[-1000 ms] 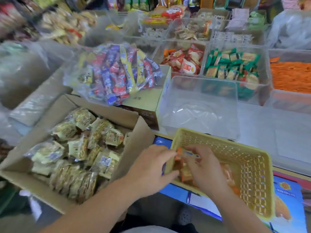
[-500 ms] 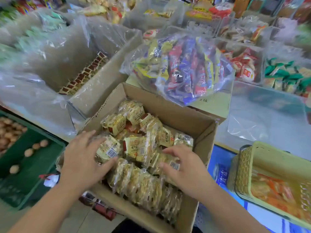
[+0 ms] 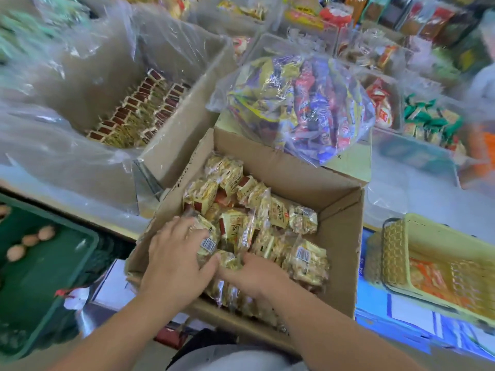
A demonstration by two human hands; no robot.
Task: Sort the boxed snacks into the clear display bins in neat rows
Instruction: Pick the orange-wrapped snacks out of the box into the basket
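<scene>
Head view, entry: snack packets (image 3: 270, 210), yellow-wrapped, loose in the open cardboard box (image 3: 340, 236) before you.
Your left hand (image 3: 176, 261): fingers curled over a barcoded packet at the near-left corner, thumb tucked beneath.
Your right hand (image 3: 251, 274): fingers buried among the packets; grip cannot be told.
Step, as judged: gathering a batch, none yet binned.
Next move: lift a squared handful and carry it right, past the yellow basket (image 3: 439, 231), to the empty clear bin (image 3: 417, 159).
Writing: barcodes; red label panels with characters too blurred to read. No brand legible.
</scene>
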